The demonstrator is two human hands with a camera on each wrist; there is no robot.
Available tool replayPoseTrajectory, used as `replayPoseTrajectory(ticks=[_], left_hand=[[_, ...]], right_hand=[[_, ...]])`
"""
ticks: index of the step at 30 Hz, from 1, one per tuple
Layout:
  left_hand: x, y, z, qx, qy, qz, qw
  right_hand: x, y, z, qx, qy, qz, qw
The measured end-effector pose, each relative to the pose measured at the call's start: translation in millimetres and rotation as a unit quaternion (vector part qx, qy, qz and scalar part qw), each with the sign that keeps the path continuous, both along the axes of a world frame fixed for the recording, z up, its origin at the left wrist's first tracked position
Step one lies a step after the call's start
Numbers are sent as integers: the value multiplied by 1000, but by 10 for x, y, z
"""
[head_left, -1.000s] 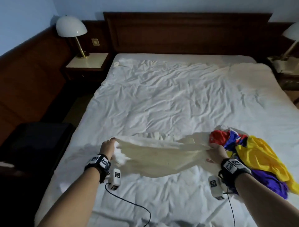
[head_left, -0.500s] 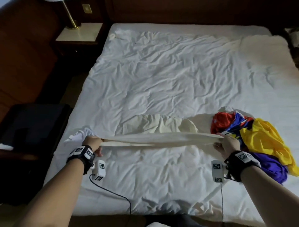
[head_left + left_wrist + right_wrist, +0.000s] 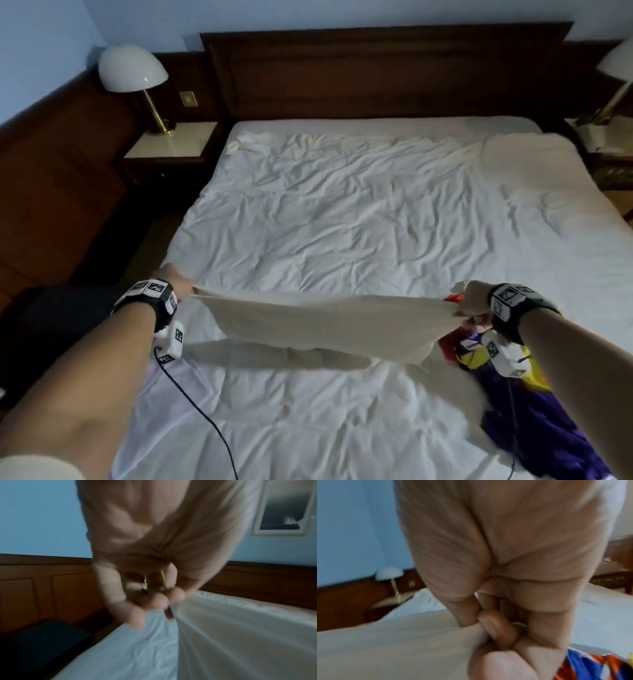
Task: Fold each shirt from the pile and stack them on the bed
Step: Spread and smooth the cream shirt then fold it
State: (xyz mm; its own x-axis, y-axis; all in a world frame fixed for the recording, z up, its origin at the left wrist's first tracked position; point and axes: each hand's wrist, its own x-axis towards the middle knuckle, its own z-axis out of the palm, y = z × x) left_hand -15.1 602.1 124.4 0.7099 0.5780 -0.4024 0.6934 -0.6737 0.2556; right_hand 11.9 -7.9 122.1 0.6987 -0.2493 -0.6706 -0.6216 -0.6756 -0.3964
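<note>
Both hands hold a cream shirt [image 3: 329, 322] stretched between them above the near part of the bed [image 3: 342, 212], in the lower middle of the frame. The left hand [image 3: 173, 282] pinches one end with curled fingers [image 3: 154, 601], and the right hand [image 3: 474, 303] grips the other end. The pile [image 3: 513, 404] of red, yellow and purple shirts lies at lower right, under the right wrist.

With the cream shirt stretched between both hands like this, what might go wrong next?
1. The left hand pinches only the edge of the cream shirt; it may slip.
2. The shirt hangs beside the coloured pile, under the right hand, and may snag it.
3. The rumpled bed sheet may crease the fold.
</note>
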Motion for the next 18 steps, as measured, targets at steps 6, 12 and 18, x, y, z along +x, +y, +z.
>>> replayPoseTrajectory(ticks=[6, 12, 18], left_hand=[[927, -232, 534, -175, -148, 85, 970], [2006, -420, 1033, -443, -204, 90, 868], [2937, -589, 1652, -469, -361, 78, 802]], right_hand=[[1034, 3, 631, 252, -124, -240, 929], [2143, 80, 1186, 352, -210, -269, 871], [3187, 52, 1822, 391, -369, -266, 800]])
